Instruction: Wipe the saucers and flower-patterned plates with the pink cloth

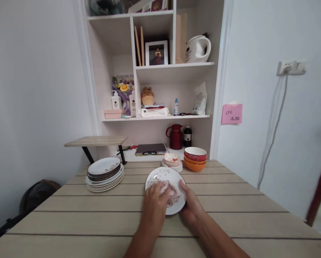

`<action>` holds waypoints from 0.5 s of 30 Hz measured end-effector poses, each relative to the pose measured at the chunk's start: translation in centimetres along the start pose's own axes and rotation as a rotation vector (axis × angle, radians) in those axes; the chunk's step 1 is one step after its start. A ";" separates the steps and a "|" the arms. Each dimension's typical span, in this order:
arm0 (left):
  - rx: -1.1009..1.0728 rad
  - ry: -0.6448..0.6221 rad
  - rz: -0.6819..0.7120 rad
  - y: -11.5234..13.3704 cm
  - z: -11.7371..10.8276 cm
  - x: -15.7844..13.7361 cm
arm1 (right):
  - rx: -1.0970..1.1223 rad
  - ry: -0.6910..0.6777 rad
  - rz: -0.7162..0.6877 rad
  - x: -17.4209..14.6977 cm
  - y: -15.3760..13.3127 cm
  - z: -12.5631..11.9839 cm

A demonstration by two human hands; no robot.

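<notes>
A white plate [178, 204] with a dark rim and a floral pattern is held tilted over the wooden table [117, 220]. My right hand [191, 206] grips its right edge, with the thumb on top and the other fingers out of sight underneath. My left hand [156, 200] is closed on a crumpled pale pink cloth [172, 195], pressing it against the face of the plate. Part of the cloth is covered by the fingers.
Stacked plates [105, 175] stand at the left by a small raised shelf [95, 141]. Behind the held plate are small dishes [172, 161] and stacked red and orange bowls [195, 157]. A red jug [175, 137] and a laptop [151, 148] sit farther back.
</notes>
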State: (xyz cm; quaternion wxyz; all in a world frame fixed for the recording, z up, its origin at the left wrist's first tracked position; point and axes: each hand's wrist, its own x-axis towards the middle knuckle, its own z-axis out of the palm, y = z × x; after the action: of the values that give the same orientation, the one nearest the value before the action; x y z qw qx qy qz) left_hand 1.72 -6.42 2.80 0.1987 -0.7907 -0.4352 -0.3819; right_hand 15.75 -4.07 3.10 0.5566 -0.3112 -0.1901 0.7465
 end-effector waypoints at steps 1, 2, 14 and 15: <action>0.000 0.010 0.005 -0.1 0.1 0.0 | 0.003 -0.027 0.006 -0.1 0.3 0.2; 0.003 0.020 0.006 -0.2 0.1 0.0 | 0.002 -0.049 0.016 -0.1 0.6 0.5; 0.236 0.081 -0.262 -1.8 -1.0 0.1 | -0.067 0.002 0.026 -1.1 0.9 1.1; 0.232 0.083 -0.239 -1.6 -0.9 0.1 | -0.051 -0.001 0.025 -1.1 0.8 1.0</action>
State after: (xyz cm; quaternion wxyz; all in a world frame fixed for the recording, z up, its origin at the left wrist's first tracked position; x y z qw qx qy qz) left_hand 0.04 -6.10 3.48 0.2597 -0.6887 -0.5586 -0.3825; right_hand 14.67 -5.29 3.60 0.5391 -0.3273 -0.2053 0.7484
